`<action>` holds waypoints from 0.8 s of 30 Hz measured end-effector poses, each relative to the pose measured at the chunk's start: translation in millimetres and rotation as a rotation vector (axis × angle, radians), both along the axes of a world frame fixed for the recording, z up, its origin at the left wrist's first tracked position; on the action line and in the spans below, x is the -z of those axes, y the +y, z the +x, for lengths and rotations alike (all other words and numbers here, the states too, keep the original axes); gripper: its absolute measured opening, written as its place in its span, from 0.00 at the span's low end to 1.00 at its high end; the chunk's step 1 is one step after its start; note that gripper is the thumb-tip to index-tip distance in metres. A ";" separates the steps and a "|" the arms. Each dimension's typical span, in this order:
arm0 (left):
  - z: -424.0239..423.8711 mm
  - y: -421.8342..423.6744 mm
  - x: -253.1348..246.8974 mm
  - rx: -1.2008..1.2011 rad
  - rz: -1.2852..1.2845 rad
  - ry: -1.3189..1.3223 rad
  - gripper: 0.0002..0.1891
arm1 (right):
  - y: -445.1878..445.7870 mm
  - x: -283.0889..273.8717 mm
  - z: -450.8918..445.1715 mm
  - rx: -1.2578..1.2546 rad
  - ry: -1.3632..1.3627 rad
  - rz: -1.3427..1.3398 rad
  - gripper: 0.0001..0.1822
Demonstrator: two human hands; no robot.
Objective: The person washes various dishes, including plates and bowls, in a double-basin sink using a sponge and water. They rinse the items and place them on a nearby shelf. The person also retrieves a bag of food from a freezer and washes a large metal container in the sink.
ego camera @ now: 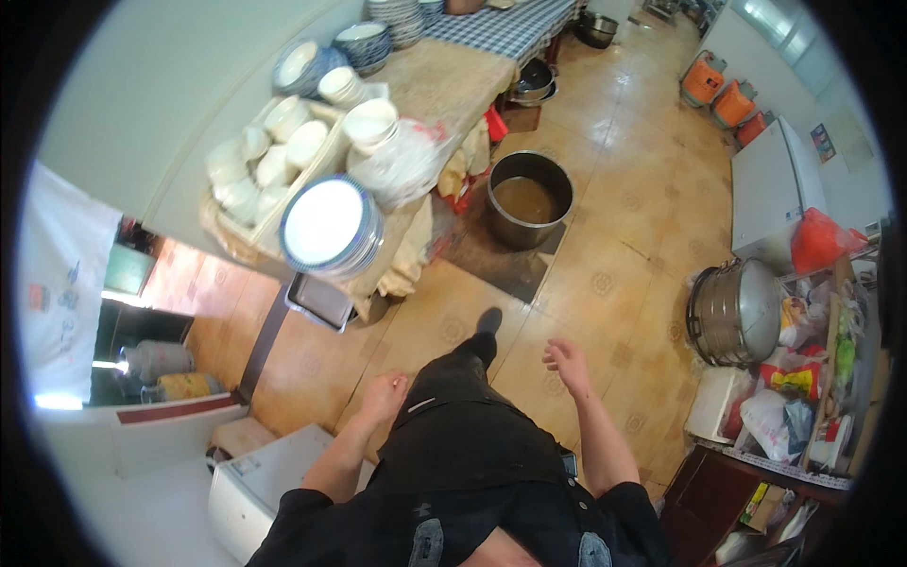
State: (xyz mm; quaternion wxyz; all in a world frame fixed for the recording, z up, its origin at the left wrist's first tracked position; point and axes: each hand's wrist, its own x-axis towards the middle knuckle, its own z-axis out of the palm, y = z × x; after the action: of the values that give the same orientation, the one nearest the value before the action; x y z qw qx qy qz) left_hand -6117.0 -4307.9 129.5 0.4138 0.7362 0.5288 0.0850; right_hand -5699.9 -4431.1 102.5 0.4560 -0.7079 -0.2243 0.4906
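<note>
My left hand [386,395] hangs beside my thigh, its fingers curled in and nothing visible in them. On the other side, my right hand [567,363] is held out over the tiled floor [602,283], fingers loosely bent and apart, touching nothing. Ahead on the floor stands a deep metal pot [530,157] with brownish liquid in it, on a dark flat board [521,280]. To its left a stack of blue-rimmed plates [327,223] sits at the near end of a table [439,74]. White bowls [306,144] fill a crate behind the plates.
A large lidded metal pot [740,312] and a shelf of bagged goods [793,375] stand at right. Beyond are a white chest freezer [765,188] and orange gas cylinders [733,103]. A metal tray [319,301] juts from under the table; a white appliance [262,482] is at lower left.
</note>
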 end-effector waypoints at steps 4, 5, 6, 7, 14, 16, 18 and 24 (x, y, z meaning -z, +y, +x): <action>103.8 87.6 2.9 0.095 -0.014 0.009 0.11 | -3.3 -4.0 81.2 0.102 -0.061 -0.118 0.17; 129.9 111.7 14.5 0.081 0.005 -0.018 0.11 | -6.2 -9.0 101.2 0.143 -0.055 -0.154 0.17; 160.1 138.1 19.8 0.081 0.031 -0.051 0.10 | -11.4 -11.9 122.0 0.199 -0.052 -0.182 0.17; 191.8 160.9 16.0 0.086 -0.057 -0.082 0.11 | -22.1 -14.4 141.2 0.269 -0.044 -0.219 0.17; 421.7 260.8 -23.3 0.547 0.016 -0.104 0.10 | -112.7 24.6 218.8 0.848 0.129 -0.222 0.12; 486.2 276.1 -19.0 0.660 0.027 -0.105 0.10 | -136.5 38.7 229.5 0.883 0.184 -0.359 0.11; 555.1 278.2 -32.9 0.676 -0.137 -0.104 0.10 | -150.7 47.9 249.7 0.935 0.223 -0.455 0.10; 657.8 300.8 10.2 0.541 -0.260 0.048 0.13 | -124.9 61.1 361.6 1.052 0.314 -0.513 0.10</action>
State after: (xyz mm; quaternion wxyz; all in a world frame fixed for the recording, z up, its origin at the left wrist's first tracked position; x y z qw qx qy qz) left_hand -5459.2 -4007.1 119.3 0.4993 0.7931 0.3296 -0.1142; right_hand -5338.2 -4555.9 41.4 0.4797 -0.7303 0.3512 0.3365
